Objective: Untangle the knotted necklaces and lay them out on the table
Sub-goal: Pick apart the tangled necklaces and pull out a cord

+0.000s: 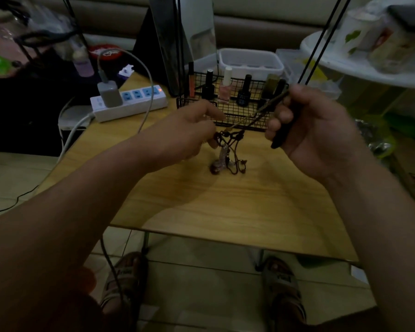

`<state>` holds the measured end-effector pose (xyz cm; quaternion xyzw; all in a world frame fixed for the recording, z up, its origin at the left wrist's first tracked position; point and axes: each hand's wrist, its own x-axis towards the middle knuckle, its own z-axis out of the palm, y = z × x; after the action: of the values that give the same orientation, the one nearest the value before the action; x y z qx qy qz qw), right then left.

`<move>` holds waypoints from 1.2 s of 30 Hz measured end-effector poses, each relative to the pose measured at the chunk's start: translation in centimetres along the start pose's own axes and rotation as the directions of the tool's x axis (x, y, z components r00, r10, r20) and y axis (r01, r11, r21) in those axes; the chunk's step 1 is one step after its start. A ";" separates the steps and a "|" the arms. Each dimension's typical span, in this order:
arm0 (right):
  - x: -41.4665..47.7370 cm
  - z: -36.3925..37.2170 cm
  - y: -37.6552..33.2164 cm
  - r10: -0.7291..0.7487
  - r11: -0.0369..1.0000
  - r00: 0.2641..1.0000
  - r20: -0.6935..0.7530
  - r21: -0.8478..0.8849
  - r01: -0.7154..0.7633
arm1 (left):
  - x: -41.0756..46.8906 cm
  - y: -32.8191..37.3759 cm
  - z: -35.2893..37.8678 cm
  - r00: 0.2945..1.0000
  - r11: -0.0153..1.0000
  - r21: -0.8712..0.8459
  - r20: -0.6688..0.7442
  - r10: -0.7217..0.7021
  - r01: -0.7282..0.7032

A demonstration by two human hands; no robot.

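A tangle of dark cord necklaces (230,144) hangs above the middle of the wooden table (225,207), with pendants and beads dangling down to the tabletop. My left hand (187,133) pinches the knot at its left side. My right hand (314,125) is raised to the right, fingers curled round a dark stick-like piece and a light strand (252,116) that runs taut from the knot up to it.
A black wire basket (228,104) with nail polish bottles stands just behind the hands. A white power strip (130,101) with a charger and cables lies at the table's back left. A white plastic box (249,61) sits behind the basket. My sandalled feet show below the front edge.
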<state>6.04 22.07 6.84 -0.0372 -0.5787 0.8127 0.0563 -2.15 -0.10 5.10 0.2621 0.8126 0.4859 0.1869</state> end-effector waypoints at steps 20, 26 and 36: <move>-0.6 -0.4 3.1 0.119 0.917 0.944 -0.306 -0.330 -0.223 | -2.4 2.5 2.9 0.986 0.656 -0.738 0.148 -0.073 0.159; -3.8 0.6 2.6 -0.101 0.723 0.976 -0.191 -0.689 -0.059 | -2.1 1.5 2.9 0.991 0.615 -0.778 0.112 -0.069 0.131; -2.9 0.6 1.9 0.055 0.769 0.995 -0.082 -0.632 -0.094 | -0.6 0.5 2.9 0.998 0.755 -0.653 0.033 -0.049 0.058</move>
<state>8.76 20.46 5.20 -0.1009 -0.8153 0.5697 0.0253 0.05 1.77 4.27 0.1606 0.5977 0.7315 0.2862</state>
